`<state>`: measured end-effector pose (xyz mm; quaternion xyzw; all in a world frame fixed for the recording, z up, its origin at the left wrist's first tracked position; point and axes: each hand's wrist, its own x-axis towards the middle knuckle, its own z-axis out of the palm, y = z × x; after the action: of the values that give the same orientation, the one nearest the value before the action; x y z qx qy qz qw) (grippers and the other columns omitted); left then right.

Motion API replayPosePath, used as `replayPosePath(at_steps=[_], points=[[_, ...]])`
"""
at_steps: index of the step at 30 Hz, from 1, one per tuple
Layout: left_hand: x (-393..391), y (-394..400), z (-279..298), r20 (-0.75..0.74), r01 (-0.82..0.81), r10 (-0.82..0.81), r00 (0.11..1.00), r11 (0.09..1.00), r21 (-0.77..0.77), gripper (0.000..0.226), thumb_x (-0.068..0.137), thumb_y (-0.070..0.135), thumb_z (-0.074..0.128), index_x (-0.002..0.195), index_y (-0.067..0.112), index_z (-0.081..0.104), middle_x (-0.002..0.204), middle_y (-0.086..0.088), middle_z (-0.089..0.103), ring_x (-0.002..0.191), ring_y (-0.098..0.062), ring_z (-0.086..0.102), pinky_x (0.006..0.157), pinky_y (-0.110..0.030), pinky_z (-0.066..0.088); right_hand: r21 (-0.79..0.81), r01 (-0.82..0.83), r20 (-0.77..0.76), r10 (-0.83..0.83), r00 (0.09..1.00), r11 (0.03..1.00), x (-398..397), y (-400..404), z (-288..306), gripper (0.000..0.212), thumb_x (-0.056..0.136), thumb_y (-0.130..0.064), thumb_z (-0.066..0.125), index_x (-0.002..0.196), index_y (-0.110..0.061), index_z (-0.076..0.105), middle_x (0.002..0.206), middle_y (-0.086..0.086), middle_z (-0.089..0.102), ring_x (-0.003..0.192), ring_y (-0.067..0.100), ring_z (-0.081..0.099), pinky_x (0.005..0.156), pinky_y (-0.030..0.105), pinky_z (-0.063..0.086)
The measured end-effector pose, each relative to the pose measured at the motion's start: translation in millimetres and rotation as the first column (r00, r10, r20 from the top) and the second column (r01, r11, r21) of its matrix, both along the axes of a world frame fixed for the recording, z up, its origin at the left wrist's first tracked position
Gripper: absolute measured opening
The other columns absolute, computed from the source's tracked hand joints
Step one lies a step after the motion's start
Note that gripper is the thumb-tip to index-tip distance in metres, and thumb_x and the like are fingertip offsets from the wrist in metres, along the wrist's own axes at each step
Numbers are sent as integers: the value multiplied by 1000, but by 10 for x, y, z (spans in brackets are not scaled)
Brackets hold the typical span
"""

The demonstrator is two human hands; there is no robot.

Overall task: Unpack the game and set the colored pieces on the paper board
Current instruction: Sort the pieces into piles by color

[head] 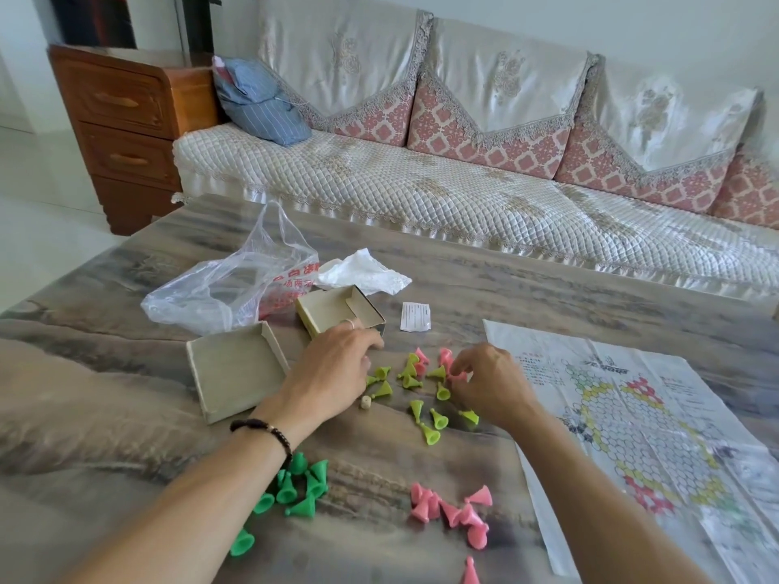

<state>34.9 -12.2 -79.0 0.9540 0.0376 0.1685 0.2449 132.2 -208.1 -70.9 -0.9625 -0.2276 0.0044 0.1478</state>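
Yellow-green cone pieces [425, 404] mixed with a few pink ones [422, 359] lie scattered mid-table. My right hand [489, 383] pinches a pink piece [457, 376] at the right side of that scatter. My left hand [333, 373] rests palm down at its left side, fingers curled over yellow-green pieces; whether it holds one is hidden. Nearer me lie a dark green pile [297, 488] and a pink pile [453, 514]. The paper board [640, 419], printed with hexagons, lies unfolded at the right, with no pieces on it.
Two open cardboard box halves [236, 368] [337, 307] sit behind my left hand, with a clear plastic bag [236, 284], crumpled white plastic [362, 271] and a small leaflet [415, 316]. A small die [366, 401] lies by my left wrist. A sofa [463, 191] runs behind the table.
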Motion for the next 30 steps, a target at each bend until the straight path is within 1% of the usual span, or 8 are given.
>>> replayPosePath(at_steps=[3, 5, 10, 12, 16, 20, 26, 30], points=[[86, -130, 112, 0, 42, -42, 999, 997, -57, 29, 89, 7, 60, 115, 18, 67, 109, 0, 60, 87, -12, 62, 85, -27, 49, 4, -23, -40, 23, 999, 1000, 14, -25, 24, 26, 80, -9, 56, 97, -17, 74, 105, 3, 69, 95, 20, 62, 71, 24, 46], [216, -244, 156, -25, 77, -79, 997, 995, -56, 30, 89, 9, 62, 117, 18, 66, 113, -1, 61, 92, -13, 62, 84, -23, 47, 8, -31, -77, 32, 996, 999, 32, -32, 54, 24, 81, -10, 56, 95, -16, 74, 101, 4, 70, 94, 22, 63, 75, 28, 50], [692, -411, 222, -140, 167, -154, 978, 983, 83, 34, 89, 5, 63, 122, 16, 63, 127, -5, 59, 116, -20, 55, 95, -30, 44, 18, -40, -95, 42, 995, 999, 66, -55, 27, 24, 83, -11, 56, 98, -14, 74, 105, 7, 68, 99, 23, 61, 72, 23, 43], [855, -423, 236, -224, 195, -158, 962, 969, 152, 33, 89, 3, 63, 120, 15, 64, 128, -5, 59, 118, -22, 54, 94, -33, 46, 42, -44, -95, 48, 994, 998, 81, -63, 5, 24, 85, -12, 56, 100, -14, 74, 108, 9, 67, 101, 24, 61, 74, 24, 44], [1042, -430, 191, -360, 216, -118, 925, 945, 246, 26, 81, -2, 67, 91, 20, 75, 98, 0, 68, 89, -21, 65, 74, -35, 55, 80, -59, -104, 67, 992, 995, 109, -92, -17, 24, 85, -14, 56, 100, -14, 74, 107, 9, 68, 101, 25, 61, 78, 27, 48], [1130, -411, 189, -428, 234, -108, 897, 939, 254, 28, 78, 0, 69, 74, 26, 76, 70, 13, 62, 77, -17, 66, 69, -34, 58, 99, -59, -107, 70, 992, 993, 117, -117, -28, 26, 83, -12, 55, 101, -14, 74, 106, 8, 69, 99, 23, 61, 72, 23, 45], [1125, -390, 138, -336, 219, -108, 936, 925, 312, 23, 79, -2, 69, 70, 19, 72, 71, 7, 61, 73, -19, 65, 65, -34, 55, 59, -96, -114, 103, 988, 994, 117, -74, 22, 26, 82, -9, 52, 97, -13, 73, 101, 8, 70, 98, 24, 60, 75, 30, 51], [1003, -366, 237, -239, 202, -138, 961, 942, 269, 12, 83, 5, 69, 86, 15, 73, 92, 1, 68, 87, -19, 63, 71, -30, 49, 64, -75, -113, 82, 990, 995, 127, -7, 43, 26, 81, -7, 51, 91, -17, 73, 94, 7, 70, 90, 25, 62, 72, 33, 54]])
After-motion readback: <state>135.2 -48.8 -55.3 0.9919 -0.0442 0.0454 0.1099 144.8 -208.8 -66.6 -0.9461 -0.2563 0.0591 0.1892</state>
